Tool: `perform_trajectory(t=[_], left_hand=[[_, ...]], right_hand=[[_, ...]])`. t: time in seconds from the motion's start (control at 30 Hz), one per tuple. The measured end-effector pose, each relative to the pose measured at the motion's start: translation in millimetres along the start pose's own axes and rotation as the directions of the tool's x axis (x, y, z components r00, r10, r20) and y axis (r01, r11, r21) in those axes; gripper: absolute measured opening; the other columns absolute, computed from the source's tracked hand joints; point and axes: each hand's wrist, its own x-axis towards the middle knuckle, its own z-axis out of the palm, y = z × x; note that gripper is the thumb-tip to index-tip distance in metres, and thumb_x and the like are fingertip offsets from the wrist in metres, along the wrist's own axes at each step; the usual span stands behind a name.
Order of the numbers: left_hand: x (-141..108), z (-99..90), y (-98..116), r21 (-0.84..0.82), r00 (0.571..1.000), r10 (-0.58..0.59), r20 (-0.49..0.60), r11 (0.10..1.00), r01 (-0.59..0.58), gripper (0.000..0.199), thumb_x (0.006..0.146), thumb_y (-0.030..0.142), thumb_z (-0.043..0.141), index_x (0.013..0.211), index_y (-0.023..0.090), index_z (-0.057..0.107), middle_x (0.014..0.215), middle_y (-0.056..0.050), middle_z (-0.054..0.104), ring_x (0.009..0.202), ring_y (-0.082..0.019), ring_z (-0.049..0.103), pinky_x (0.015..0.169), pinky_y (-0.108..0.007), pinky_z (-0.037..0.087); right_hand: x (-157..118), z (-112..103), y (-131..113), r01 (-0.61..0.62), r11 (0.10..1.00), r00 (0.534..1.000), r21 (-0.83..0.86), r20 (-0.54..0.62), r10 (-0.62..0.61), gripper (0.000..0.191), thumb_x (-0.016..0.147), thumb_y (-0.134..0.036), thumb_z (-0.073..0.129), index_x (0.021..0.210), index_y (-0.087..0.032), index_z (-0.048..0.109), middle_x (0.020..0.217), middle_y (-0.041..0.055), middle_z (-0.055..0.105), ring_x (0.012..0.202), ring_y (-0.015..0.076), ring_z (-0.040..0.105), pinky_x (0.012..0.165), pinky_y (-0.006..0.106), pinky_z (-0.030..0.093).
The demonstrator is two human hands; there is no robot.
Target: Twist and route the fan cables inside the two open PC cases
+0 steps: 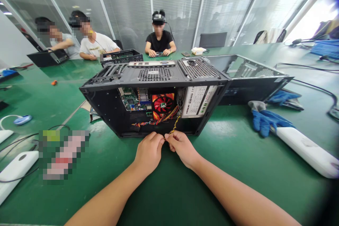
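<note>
A black computer case lies on its side-edge across the table, its open side facing me. Inside sit a red cooling fan, a green motherboard and a labelled power supply. A twisted yellow-and-black cable runs down from near the power supply to my fingers. My left hand pinches the cable's lower end, just in front of the case. Close against it, my right hand is closed on the same cable. The cable's tip is hidden by the fingers.
Blue gloves and a white power strip lie at the right. A second open case stands behind them. White power strips with cords and a blurred-out packet are at the left. Several people sit across the table.
</note>
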Motion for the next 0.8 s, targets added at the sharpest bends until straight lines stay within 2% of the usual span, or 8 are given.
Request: perform_trajectory(t=[0.3,0.8], left_hand=[[-0.4,0.0,0.4,-0.061,1.0,-0.008,-0.021,0.998,0.006,0.017,0.094,0.02,0.046,0.083,0.02,0.058,0.08,-0.001,0.056,0.076,-0.015,0.055,0.069,-0.026,0.041],[1.0,-0.2,-0.1,0.045,1.0,0.006,-0.003,0.999,-0.006,0.021,0.096,0.02,0.041,0.082,0.02,0.057,0.078,-0.001,0.056,0.075,-0.016,0.055,0.066,-0.027,0.039]], right_hand=[[-0.3,-0.1,-0.6,0.002,1.0,1.0,-0.007,0.0,-0.002,0.037,0.077,-0.047,0.065,0.061,-0.019,0.046,0.048,-0.0067,0.041,0.046,0.008,0.033,0.046,0.025,0.025],[-0.1,0.3,-0.1,-0.003,1.0,1.0,0.015,0.001,0.003,0.04,0.076,-0.05,0.066,0.061,-0.02,0.045,0.049,-0.0066,0.041,0.046,0.0078,0.031,0.045,0.025,0.023]])
